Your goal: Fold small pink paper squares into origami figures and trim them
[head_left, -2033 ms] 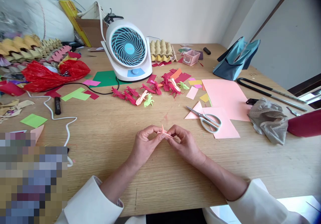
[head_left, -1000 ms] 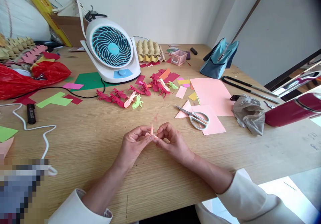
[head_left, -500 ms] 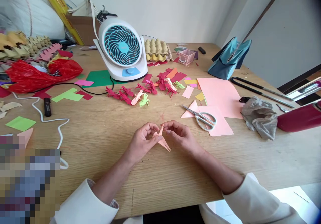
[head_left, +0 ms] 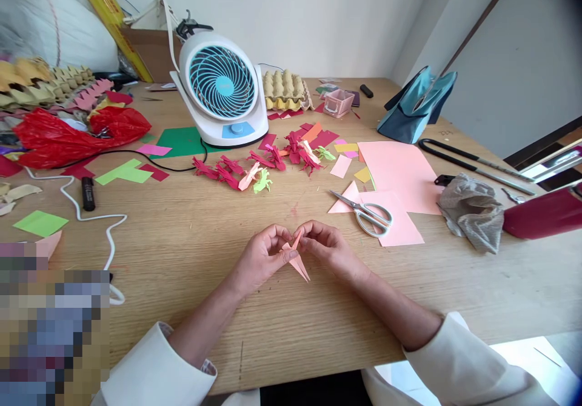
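A small folded piece of pale pink paper (head_left: 299, 266) is held above the wooden table, its narrow points hanging toward me. My left hand (head_left: 264, 254) pinches it between thumb and fingers from the left. My right hand (head_left: 328, 249) is closed at its upper part, fingertips on an upright narrow flap. Behind the hands lie folded red paper figures (head_left: 227, 173), a pale pink one (head_left: 249, 176) and a green one (head_left: 262, 182). Scissors with white handles (head_left: 370, 217) rest on pink paper (head_left: 400, 224) to the right.
A white and blue fan (head_left: 222, 85) stands at the back, beside egg trays (head_left: 284, 91). A red plastic bag (head_left: 82, 136), marker (head_left: 88, 194) and white cable are left. Crumpled grey wrapping (head_left: 470, 212), a red bottle (head_left: 541, 215) and a blue bag (head_left: 416, 106) are right.
The folded paper has tilted, its hanging points slightly lower and its upright flap leaning more to the right. Both hands have shifted slightly, still holding it.
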The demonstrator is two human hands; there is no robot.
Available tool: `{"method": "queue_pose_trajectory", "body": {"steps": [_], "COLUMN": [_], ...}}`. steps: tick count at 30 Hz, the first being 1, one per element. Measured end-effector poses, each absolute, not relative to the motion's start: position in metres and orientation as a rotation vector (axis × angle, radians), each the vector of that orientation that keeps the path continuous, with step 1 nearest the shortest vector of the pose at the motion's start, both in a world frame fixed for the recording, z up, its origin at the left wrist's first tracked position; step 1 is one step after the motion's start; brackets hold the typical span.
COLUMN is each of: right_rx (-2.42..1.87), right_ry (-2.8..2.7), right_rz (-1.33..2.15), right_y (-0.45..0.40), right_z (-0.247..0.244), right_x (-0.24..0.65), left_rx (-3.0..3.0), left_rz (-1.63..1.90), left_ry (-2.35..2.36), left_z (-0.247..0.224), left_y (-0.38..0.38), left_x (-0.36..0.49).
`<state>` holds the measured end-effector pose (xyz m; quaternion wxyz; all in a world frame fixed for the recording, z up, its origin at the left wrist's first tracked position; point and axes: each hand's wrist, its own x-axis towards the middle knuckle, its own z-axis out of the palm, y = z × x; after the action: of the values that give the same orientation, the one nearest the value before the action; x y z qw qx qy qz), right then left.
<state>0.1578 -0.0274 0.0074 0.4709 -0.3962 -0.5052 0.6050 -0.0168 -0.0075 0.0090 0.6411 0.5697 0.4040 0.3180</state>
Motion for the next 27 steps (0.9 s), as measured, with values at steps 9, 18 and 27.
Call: {"method": "queue_pose_trajectory", "body": {"steps": [9, 18, 27], "right_rx": [-0.981, -0.953, -0.935], "right_ry": [-1.238, -1.251, -1.291], "right_rz": [1.481, 1.470, 1.530], "right_y": [-0.026, -0.027, -0.027], "right_z": [0.003, 0.003, -0.005], "right_x": [0.158, 0.158, 0.156], "left_rx": [1.254, 1.264, 1.360], "left_rz": [0.717, 0.701, 0.689], "left_ry": [0.882, 0.872, 0.914], "left_z": [0.008, 0.007, 0.003], "left_y": [-0.007, -0.006, -0.007], "left_x": [-0.018, -0.019, -0.018]}}
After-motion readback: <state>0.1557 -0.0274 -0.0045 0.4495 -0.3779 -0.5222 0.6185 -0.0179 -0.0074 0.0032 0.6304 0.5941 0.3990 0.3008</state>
